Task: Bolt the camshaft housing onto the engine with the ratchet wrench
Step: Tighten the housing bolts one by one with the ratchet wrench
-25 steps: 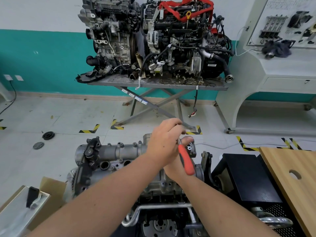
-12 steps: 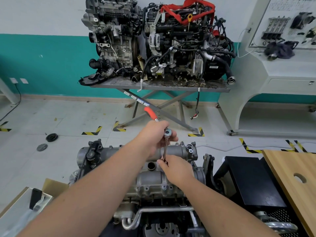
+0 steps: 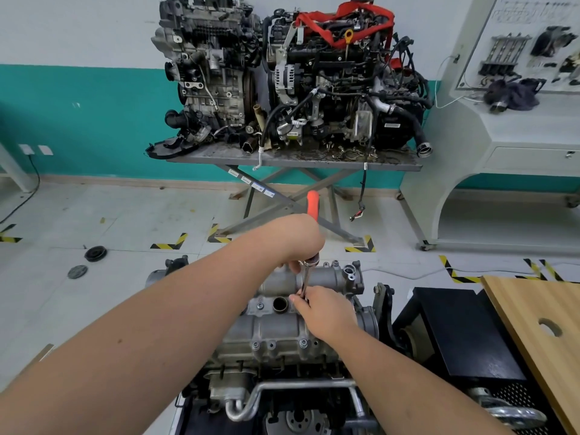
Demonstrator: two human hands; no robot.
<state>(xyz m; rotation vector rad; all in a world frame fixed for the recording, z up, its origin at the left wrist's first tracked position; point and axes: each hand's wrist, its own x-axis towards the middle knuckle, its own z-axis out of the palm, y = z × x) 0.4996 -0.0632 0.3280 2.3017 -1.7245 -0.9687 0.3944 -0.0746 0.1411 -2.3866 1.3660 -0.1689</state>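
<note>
A grey aluminium camshaft housing [image 3: 276, 331] lies on top of the engine [image 3: 282, 387] in front of me. My left hand [image 3: 298, 240] grips the ratchet wrench [image 3: 312, 204], whose red handle sticks up and away past my knuckles. From the ratchet head a chrome extension bar [image 3: 305, 282] runs down toward the housing. My right hand [image 3: 323, 309] pinches the lower end of that bar, hiding the socket and the bolt under it. Several bolts sit along the housing's near edge.
Two more engines stand on a grey scissor-lift table [image 3: 292, 158] by the teal wall. A wooden board [image 3: 539, 324] and a black box [image 3: 455, 328] lie to my right. A white training console [image 3: 502, 127] stands at the far right. Two round parts [image 3: 94, 254] lie on the floor.
The red handle has swung from lower right, across to upper left, and now points straight away from me. My right hand stays low on the extension bar.
</note>
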